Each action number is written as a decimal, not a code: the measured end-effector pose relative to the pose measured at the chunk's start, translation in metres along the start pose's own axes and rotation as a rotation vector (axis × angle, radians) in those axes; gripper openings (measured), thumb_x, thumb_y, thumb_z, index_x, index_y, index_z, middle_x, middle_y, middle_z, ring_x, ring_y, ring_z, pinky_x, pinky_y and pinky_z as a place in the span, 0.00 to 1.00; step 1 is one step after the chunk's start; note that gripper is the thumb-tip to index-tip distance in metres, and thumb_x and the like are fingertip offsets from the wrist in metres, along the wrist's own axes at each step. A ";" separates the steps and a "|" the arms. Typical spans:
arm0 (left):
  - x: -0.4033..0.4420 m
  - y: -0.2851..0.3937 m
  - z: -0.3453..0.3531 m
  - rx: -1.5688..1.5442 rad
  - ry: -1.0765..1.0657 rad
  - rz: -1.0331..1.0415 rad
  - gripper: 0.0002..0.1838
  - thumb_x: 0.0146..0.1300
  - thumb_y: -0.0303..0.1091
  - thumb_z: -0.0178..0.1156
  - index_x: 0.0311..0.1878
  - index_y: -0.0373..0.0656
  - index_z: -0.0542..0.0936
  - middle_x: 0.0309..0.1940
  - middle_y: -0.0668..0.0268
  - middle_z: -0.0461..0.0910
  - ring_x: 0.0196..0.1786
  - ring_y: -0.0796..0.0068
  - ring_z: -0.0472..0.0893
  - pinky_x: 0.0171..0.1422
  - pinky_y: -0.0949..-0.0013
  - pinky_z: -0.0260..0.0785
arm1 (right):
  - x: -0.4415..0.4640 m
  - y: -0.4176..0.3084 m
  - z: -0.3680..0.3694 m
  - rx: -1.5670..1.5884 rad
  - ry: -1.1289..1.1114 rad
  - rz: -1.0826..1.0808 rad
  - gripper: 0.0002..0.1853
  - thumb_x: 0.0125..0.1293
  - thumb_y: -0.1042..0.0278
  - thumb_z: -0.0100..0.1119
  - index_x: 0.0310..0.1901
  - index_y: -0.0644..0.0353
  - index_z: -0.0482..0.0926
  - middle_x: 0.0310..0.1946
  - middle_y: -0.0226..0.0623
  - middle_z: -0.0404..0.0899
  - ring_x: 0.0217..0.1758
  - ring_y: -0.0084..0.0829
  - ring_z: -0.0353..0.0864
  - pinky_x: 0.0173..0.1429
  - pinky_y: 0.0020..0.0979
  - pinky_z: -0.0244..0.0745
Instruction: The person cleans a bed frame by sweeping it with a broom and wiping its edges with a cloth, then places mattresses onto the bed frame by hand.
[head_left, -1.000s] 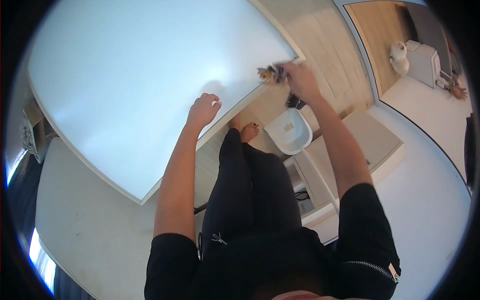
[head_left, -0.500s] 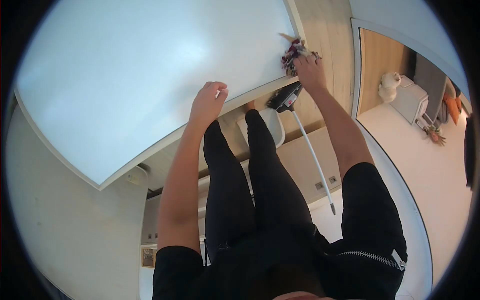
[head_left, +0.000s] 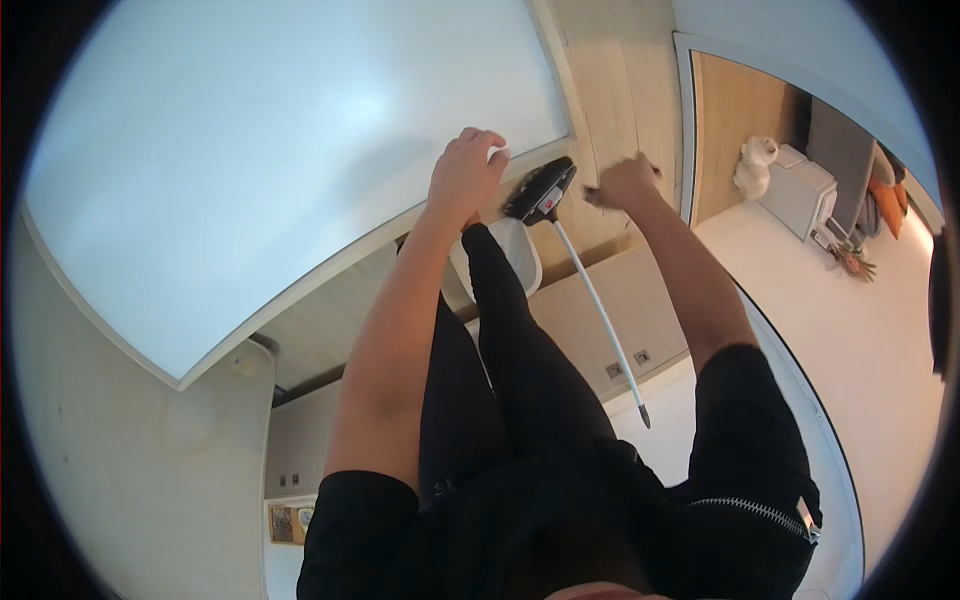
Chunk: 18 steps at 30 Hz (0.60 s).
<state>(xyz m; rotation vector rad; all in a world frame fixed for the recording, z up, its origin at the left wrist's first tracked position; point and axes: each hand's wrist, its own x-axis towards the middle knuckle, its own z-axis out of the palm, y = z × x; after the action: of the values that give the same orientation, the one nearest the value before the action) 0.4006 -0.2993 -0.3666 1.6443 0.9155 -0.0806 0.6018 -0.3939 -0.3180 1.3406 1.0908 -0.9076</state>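
My right hand [head_left: 628, 184] is closed around the feathery bundle [head_left: 592, 196], of which only small dark ends stick out on either side. It is past the table's right edge, above the wood floor. Over the front edge of the white table [head_left: 300, 130] is my left hand [head_left: 470, 172], its fingers curled round a small white thing that is mostly hidden. Between my hands lies a broom with a black head [head_left: 541, 190] and a white handle [head_left: 600, 305].
A white basin [head_left: 522, 258] is under the broom head, by my legs. At the right, a framed mirror [head_left: 686, 130] shows a white cat [head_left: 756, 168] and a pale box. A beige padded surface [head_left: 130, 450] lies at the left.
My right hand has moved off the table corner with the bundle, out over the floor. My left hand has shifted right and up along the table edge.
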 end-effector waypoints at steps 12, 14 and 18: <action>0.007 -0.023 0.027 0.894 0.032 -0.082 0.30 0.58 0.30 0.52 0.66 0.56 0.63 0.71 0.66 0.49 0.72 0.57 0.53 0.69 0.45 0.50 | 0.068 -0.038 0.008 0.083 1.114 -0.575 0.12 0.56 0.66 0.53 0.41 0.38 0.79 0.43 0.21 0.72 0.53 0.27 0.69 0.55 0.35 0.62; 0.008 -0.026 0.032 0.905 0.014 -0.100 0.31 0.58 0.30 0.52 0.67 0.56 0.62 0.72 0.67 0.48 0.72 0.57 0.53 0.69 0.44 0.48 | 0.074 -0.028 0.019 0.059 1.105 -0.545 0.12 0.56 0.66 0.52 0.41 0.39 0.79 0.43 0.21 0.72 0.53 0.26 0.69 0.54 0.34 0.62; 0.008 -0.029 0.043 0.841 0.096 -0.072 0.28 0.58 0.31 0.49 0.64 0.55 0.66 0.71 0.68 0.50 0.72 0.58 0.53 0.72 0.42 0.40 | 0.075 -0.005 0.019 -0.092 1.077 -0.453 0.09 0.55 0.66 0.54 0.37 0.44 0.80 0.42 0.20 0.72 0.52 0.24 0.68 0.53 0.30 0.60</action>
<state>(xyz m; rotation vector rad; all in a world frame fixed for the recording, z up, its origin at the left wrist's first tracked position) 0.4071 -0.3318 -0.4070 2.3984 1.0900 -0.4946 0.6191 -0.4060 -0.3922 1.5484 2.2927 -0.3729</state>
